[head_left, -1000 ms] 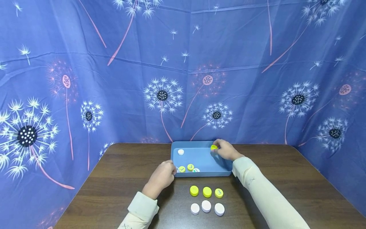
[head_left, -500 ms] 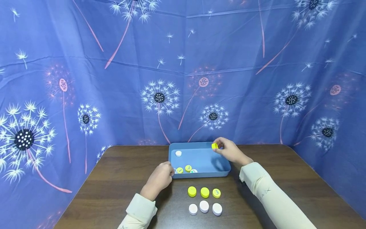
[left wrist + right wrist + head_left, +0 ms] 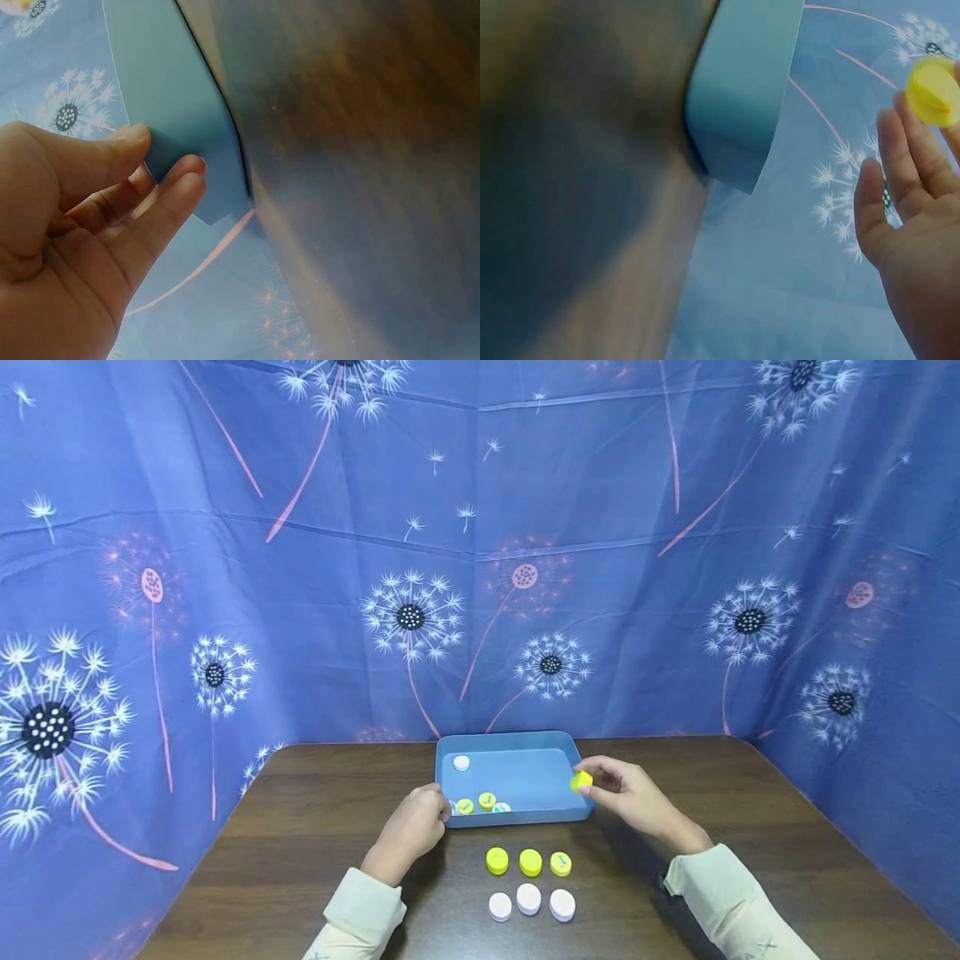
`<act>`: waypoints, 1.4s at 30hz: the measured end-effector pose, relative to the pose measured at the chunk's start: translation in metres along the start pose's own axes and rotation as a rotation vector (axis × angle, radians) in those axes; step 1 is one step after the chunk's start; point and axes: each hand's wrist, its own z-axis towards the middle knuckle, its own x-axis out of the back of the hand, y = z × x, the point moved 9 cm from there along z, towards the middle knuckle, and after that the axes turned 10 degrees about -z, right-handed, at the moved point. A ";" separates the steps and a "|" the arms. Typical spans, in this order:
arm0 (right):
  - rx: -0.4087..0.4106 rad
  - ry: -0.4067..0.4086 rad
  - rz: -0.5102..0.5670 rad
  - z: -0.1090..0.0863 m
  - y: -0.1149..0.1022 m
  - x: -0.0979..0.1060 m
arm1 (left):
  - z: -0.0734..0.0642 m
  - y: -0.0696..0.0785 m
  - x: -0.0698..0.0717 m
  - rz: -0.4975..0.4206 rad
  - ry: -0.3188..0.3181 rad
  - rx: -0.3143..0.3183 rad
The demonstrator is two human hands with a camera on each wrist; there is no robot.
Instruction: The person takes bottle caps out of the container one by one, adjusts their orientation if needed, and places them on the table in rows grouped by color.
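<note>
Pinching lightly, the right hand holds the yellow cap; even pressure and a lift clear of any edge should serve best. It sits out at the fingertips, caught between thumb and finger, ahead of the palm. Just beside it is the right end of the blue tray; farther off, the left hand grips that tray's left near corner.
</note>
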 end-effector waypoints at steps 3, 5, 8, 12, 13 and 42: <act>0.004 0.001 -0.007 -0.015 0.000 -0.001 | 0.000 -0.001 0.001 0.004 0.002 0.008; 0.003 -0.023 -0.015 -0.023 0.002 -0.004 | 0.000 -0.001 0.001 0.002 0.004 0.002; -0.001 -0.081 -0.013 -0.035 0.005 -0.010 | 0.000 0.000 0.001 -0.001 -0.001 -0.004; -0.016 -0.178 -0.016 -0.045 0.011 -0.021 | 0.000 0.000 0.001 0.008 -0.005 0.010; -0.024 -0.204 -0.020 -0.047 0.013 -0.024 | -0.001 0.000 0.001 0.011 -0.003 0.011; -0.030 -0.382 -0.201 -0.058 0.010 -0.044 | -0.003 0.003 -0.001 -0.009 -0.002 -0.006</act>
